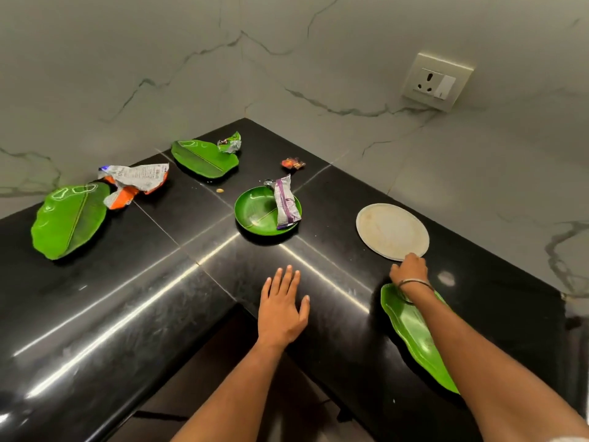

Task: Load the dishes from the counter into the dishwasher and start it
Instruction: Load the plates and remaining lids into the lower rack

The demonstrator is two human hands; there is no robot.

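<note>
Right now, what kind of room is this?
Most likely a home kitchen: a black stone counter in a corner, used dishes like a green round plate and a white plate, and a wall socket.

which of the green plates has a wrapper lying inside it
The round green plate near the counter's inner corner: a purple wrapper lies across its right side. The three leaf-shaped green plates hold none inside.

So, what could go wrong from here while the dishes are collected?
1. The right hand grips only the rim of the white plate, near the counter edge; it may slip.
2. The purple wrapper lies in the round green plate; it may reach the dishwasher.
</note>
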